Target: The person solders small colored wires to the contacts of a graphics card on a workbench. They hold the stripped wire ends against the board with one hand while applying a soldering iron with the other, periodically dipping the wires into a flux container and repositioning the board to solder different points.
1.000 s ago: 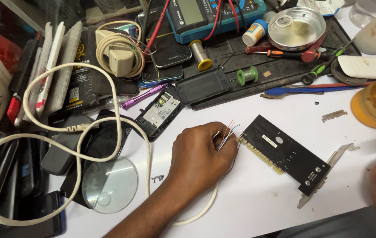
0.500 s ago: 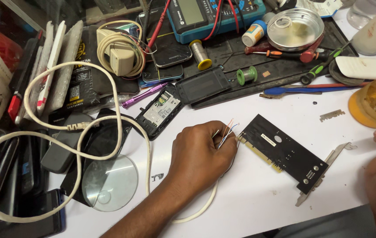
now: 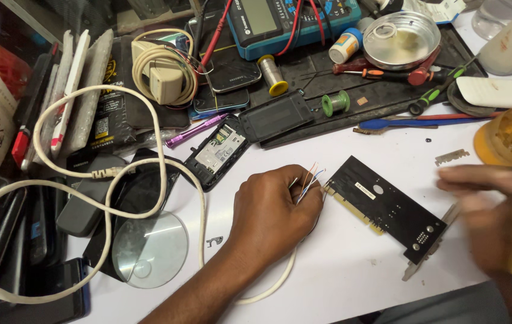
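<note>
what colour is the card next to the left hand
Black card, gold edge contacts; head view.

Matt black circuit card (image 3: 388, 207), shiny metal dish (image 3: 401, 39), smooth white rubbery cable (image 3: 109, 207), clear glass disc (image 3: 150, 249)

bare hands (image 3: 274, 210), bare forearm, no sleeves, rings or watch.

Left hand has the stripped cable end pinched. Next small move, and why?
Probably keep the left hand steady and fan out the thin wires, bunched at its fingertips beside the black circuit card. The right hand is blurred, holding something yellow.
</note>
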Demonstrator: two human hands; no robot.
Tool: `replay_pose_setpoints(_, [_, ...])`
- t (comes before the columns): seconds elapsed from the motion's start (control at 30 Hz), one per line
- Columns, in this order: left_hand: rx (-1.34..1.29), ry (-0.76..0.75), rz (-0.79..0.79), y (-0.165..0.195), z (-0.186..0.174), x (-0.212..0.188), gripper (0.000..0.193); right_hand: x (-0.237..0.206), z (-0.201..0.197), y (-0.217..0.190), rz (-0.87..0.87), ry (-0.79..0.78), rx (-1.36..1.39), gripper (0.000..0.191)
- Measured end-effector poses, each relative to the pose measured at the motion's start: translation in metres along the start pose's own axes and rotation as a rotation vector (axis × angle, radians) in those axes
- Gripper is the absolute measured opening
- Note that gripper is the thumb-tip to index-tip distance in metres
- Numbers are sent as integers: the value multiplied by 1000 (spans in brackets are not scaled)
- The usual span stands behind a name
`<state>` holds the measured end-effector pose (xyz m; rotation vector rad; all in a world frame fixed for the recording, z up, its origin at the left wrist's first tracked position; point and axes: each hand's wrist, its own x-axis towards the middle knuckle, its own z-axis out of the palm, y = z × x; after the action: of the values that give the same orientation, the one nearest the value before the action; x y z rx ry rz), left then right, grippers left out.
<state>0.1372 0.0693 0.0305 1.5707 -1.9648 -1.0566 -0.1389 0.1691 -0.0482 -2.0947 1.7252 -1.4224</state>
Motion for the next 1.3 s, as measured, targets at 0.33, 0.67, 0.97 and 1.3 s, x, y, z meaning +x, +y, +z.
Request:
replay_pose_setpoints(0.33, [22,15,26,-2,2,-6,24,44,4,-43,-306,-269,61,60])
replay_pose_setpoints(0.67, [30,13,43,-1,0,-5,23,44,5,-41,-296,-331,48,60])
replay_pose_setpoints(0.97, [26,5,29,0,-1,-5,23,44,7,-43,-301,-319,41,59])
replay_pose_setpoints(1.3, [24,6,25,-3,-1,-6,23,44,7,-42,-302,-318,45,58])
